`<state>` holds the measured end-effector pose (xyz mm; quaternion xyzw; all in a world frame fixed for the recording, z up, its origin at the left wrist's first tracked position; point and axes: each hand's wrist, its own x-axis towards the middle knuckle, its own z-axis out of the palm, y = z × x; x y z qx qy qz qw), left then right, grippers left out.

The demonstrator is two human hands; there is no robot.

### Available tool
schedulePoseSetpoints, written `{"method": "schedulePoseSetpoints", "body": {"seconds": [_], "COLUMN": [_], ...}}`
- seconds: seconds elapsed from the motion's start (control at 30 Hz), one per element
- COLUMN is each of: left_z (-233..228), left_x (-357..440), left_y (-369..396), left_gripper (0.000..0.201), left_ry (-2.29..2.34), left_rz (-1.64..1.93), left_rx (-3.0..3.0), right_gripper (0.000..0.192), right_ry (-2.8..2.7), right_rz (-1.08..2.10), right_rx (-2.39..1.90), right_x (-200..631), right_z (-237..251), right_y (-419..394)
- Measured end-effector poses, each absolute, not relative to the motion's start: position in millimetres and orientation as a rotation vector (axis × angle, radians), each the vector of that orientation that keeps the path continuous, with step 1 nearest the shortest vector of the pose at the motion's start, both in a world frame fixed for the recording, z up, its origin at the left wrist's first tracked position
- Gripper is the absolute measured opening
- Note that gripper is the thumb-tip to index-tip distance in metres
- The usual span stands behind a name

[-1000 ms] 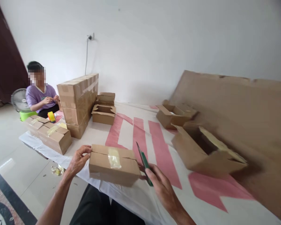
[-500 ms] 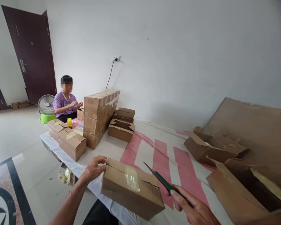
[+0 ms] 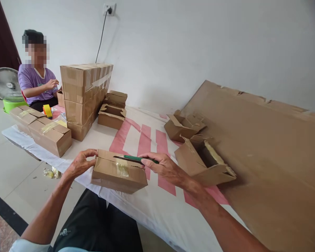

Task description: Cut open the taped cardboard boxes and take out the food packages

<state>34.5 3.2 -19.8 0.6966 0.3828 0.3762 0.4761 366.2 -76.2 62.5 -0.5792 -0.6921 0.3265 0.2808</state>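
Observation:
A closed cardboard box (image 3: 131, 176) lies in front of me at the table's near edge, with a strip of clear tape (image 3: 122, 169) across the seam on its top. My left hand (image 3: 81, 162) grips the box's left end, thumb and fingers curled at the corner. In my right hand (image 3: 160, 166) is a green-handled knife (image 3: 132, 158). Its dark blade points left and lies over the top seam, close to the tape; whether it touches the cardboard I cannot tell.
Stacked taped boxes (image 3: 73, 84) stand at the back left, with two closed boxes (image 3: 51, 134) beside them. Open boxes (image 3: 190, 164) sit on the right before a large cardboard sheet (image 3: 267, 157). A co-worker (image 3: 39, 82) sits at the far left, near a yellow tape dispenser (image 3: 47, 111).
My right hand has brought the knife left, from beyond the box's right end to over its top seam. My left hand stays at the box's left end. The view has tilted down and turned right.

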Motion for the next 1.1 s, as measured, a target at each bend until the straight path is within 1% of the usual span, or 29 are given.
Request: {"method": "schedulePoseSetpoints", "body": {"seconds": [0.13,0.3,0.43,0.7,1.1], "left_z": [-21.2,-22.5,-22.1,-26.2,-29.9], "left_x": [37.7,39.4,38.7,39.6,40.6], "left_y": [0.8,-0.9,-1.9,-2.5,-4.4], "left_gripper": [0.026,0.028,0.032,0.022,0.026], "left_ry": [0.907,0.931,0.931,0.898,0.856], "left_rz": [0.941,0.949,0.928,0.921,0.966], "left_rx": [1.673,1.642,1.623,1.593,1.488], "right_gripper": [0.039,0.039,0.039,0.037,0.038], "right_ry": [-1.946,-2.016,-2.036,-2.031,-2.072], "right_rz": [0.847,0.824,0.818,0.794,0.786], "right_rx": [-1.548,-1.543,-1.53,-1.48,-1.476], "right_x": [357.2,344.7,343.1,341.8,340.5], "right_z": [80.3,88.7,89.6,91.2,92.6], "right_y": [-71.3,-68.7,-66.9,-67.7,-66.7]}}
